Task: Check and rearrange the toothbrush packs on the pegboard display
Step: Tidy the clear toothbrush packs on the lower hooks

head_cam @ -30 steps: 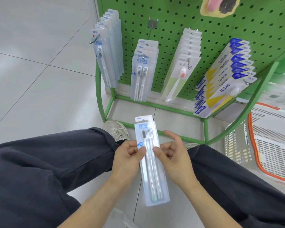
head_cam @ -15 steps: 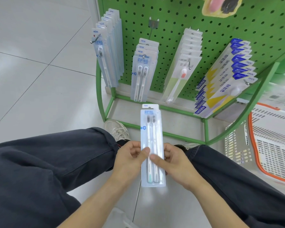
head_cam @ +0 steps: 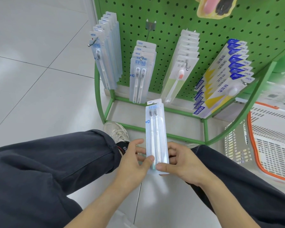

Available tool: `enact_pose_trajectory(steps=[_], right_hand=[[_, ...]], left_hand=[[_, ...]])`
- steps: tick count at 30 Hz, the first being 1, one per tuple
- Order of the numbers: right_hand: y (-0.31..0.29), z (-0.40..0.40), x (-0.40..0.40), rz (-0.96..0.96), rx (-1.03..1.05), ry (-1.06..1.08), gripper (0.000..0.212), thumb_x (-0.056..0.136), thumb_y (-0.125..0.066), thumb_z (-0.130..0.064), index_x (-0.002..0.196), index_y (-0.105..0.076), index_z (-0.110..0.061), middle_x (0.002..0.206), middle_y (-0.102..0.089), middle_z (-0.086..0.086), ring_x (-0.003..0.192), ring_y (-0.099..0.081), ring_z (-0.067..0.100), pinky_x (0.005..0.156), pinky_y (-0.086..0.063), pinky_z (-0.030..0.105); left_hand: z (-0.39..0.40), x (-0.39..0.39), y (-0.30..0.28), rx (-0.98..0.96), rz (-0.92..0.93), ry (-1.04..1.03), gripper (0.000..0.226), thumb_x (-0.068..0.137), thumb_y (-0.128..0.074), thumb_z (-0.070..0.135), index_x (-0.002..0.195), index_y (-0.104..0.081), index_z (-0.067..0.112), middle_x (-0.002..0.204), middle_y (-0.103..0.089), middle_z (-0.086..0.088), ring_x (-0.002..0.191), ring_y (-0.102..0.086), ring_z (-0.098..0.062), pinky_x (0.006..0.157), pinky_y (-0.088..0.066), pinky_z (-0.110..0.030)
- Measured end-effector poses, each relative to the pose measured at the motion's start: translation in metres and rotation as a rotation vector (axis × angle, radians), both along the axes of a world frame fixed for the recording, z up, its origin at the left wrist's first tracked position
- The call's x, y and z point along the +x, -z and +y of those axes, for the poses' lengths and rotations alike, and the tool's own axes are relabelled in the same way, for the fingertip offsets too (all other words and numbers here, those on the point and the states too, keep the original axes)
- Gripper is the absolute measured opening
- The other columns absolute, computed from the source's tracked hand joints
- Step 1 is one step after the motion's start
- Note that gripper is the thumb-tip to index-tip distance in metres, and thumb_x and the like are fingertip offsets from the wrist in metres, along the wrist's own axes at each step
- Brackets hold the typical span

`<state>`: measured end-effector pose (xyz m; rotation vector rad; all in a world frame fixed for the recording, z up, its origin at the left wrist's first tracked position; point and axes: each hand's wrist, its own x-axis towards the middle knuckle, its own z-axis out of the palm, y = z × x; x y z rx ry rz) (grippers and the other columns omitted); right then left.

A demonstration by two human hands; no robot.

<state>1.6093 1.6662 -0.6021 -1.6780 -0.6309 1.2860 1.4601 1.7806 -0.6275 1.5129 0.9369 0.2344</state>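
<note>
Pegboard [head_cam: 171, 17]: green, dotted with dark holes. Held toothbrush pack [head_cam: 156, 129]: pale blue, translucent. Far-right packs [head_cam: 220, 83]: blue, yellow and white. Basket [head_cam: 270, 145]: white with orange rim. Trousers [head_cam: 48, 162]: dark navy.

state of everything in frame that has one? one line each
held twin pack: off the pegs, upright, gripped at its lower end
left hand: grips the pack's left edge
right hand: grips the pack's right edge
far-left row: hanging
twin-pack row: hanging
orange-brush row: hanging
blue-yellow row: hanging, tilted
bare hook: empty
basket: on floor, contents unclear
</note>
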Motion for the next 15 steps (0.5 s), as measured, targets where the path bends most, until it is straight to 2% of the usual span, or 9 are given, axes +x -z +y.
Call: enact_pose_trajectory(steps=[2,4,7,9,11,13,15], right_hand=[[0.002,0.001,-0.002,-0.129,-0.050,-0.035,0.049,0.076,-0.087,-0.007,0.119,-0.066,-0.020,0.099,-0.074,0.012,0.083,-0.075,0.028,0.073,-0.063,0.042],[0.003,0.001,-0.009,-0.313,-0.101,-0.117,0.048,0.074,-0.088,-0.018,0.115,-0.067,-0.028,0.092,-0.072,0.001,0.075,-0.073,0.017,0.069,-0.062,0.035],[0.003,0.000,-0.016,-0.583,-0.053,-0.263,0.037,0.074,-0.084,-0.045,0.106,-0.067,-0.042,0.089,-0.067,-0.014,0.085,-0.063,0.005,0.072,-0.056,0.027],[0.002,0.000,-0.015,-0.623,-0.028,-0.297,0.031,0.077,-0.075,-0.062,0.103,-0.065,-0.051,0.096,-0.063,-0.018,0.099,-0.058,0.005,0.082,-0.054,0.025],[0.005,-0.001,-0.011,-0.603,-0.051,-0.286,0.052,0.076,-0.069,-0.071,0.120,-0.066,-0.044,0.112,-0.058,-0.022,0.111,-0.055,0.001,0.090,-0.053,0.025],[0.005,-0.003,-0.007,-0.525,-0.072,-0.230,0.067,0.074,-0.076,-0.066,0.131,-0.064,-0.033,0.122,-0.054,-0.023,0.114,-0.056,0.000,0.089,-0.056,0.027],[0.007,-0.002,-0.005,-0.479,-0.085,-0.154,0.068,0.070,-0.087,-0.052,0.131,-0.061,-0.036,0.121,-0.053,-0.021,0.105,-0.060,0.003,0.081,-0.059,0.029]], left_hand=[[-0.004,-0.001,0.003,0.125,0.022,0.075,0.041,0.091,-0.069,0.018,0.125,-0.052,0.033,0.115,-0.059,0.008,0.092,-0.063,-0.004,0.081,-0.055,-0.024],[-0.006,0.000,0.002,0.114,0.027,0.127,0.030,0.094,-0.066,0.024,0.122,-0.057,0.033,0.117,-0.061,0.014,0.094,-0.063,0.002,0.083,-0.054,-0.019],[-0.004,0.001,0.000,-0.098,-0.023,0.100,0.021,0.096,-0.066,0.028,0.117,-0.063,0.027,0.111,-0.071,0.011,0.100,-0.068,-0.004,0.090,-0.057,-0.031],[-0.001,0.000,-0.002,-0.208,-0.071,0.094,0.020,0.099,-0.062,0.019,0.119,-0.064,0.019,0.111,-0.074,0.003,0.104,-0.070,-0.011,0.088,-0.059,-0.031],[0.003,0.000,-0.007,-0.365,-0.140,0.113,0.023,0.104,-0.052,0.010,0.123,-0.064,0.013,0.112,-0.074,-0.007,0.104,-0.071,-0.018,0.086,-0.060,-0.035],[0.005,0.000,-0.012,-0.468,-0.191,0.149,0.030,0.107,-0.040,0.005,0.127,-0.062,0.010,0.115,-0.074,-0.010,0.106,-0.072,-0.023,0.085,-0.060,-0.036],[0.005,0.000,-0.015,-0.503,-0.210,0.159,0.035,0.108,-0.033,0.002,0.130,-0.058,0.011,0.118,-0.073,-0.010,0.108,-0.071,-0.026,0.086,-0.060,-0.037]])
